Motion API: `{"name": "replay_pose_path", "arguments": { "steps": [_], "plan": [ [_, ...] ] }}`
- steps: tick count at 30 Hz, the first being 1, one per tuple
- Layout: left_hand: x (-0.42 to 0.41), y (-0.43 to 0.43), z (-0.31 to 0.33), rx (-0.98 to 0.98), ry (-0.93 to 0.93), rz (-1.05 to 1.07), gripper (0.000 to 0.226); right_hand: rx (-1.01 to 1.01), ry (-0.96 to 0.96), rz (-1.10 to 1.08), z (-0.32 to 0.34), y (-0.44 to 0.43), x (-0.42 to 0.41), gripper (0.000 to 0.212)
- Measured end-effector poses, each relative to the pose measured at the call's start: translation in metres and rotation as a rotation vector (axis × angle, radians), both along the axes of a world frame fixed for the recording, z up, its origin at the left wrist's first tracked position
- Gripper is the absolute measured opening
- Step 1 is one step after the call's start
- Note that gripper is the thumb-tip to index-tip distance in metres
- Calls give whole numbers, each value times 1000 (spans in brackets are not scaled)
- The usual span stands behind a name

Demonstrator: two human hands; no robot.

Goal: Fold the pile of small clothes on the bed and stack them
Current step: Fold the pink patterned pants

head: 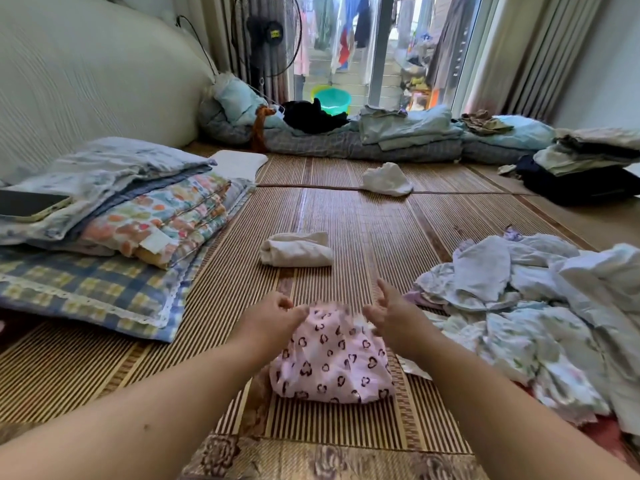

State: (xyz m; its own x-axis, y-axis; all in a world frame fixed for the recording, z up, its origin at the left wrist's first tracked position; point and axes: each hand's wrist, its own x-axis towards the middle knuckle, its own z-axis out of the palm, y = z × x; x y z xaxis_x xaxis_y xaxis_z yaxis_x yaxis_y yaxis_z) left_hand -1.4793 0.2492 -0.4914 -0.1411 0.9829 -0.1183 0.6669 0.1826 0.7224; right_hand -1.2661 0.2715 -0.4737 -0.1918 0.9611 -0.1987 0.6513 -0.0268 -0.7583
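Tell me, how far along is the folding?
Early. One white piece lies folded on the mat. The pink heart-print garment is in hand: the left hand pinches its top edge, the right hand touches it. The pale pile at right waits unfolded.

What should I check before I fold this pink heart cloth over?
1. Pink heart cloth lies on the mat right in front: ok.
2. Left hand has hold of the far edge: its fingers curl there, but the grip is blurred: cannot tell.
3. Right hand has hold of the far edge: its fingers are spread and hold nothing: not ok.
4. Cloth is smoothed flat: it looks puffy and bunched at the far edge: not ok.
5. A spot for stacking: the folded white cloth lies further along the mat with nothing on top: ok.
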Motion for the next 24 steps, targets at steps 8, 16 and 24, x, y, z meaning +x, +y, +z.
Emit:
{"name": "replay_pose_path", "arguments": {
  "steps": [8,16,24],
  "plan": [
    [-3,-3,-19,-392,312,10,58,-107,-402,-157,-44,-1,-16,74],
    [20,-3,-27,-180,-38,104,33,-41,-248,-189,-51,3,-31,12],
    [-1,-7,-19,-41,-332,-137,49,-3,169,-64,-18,4,-4,34]
  ]
}}
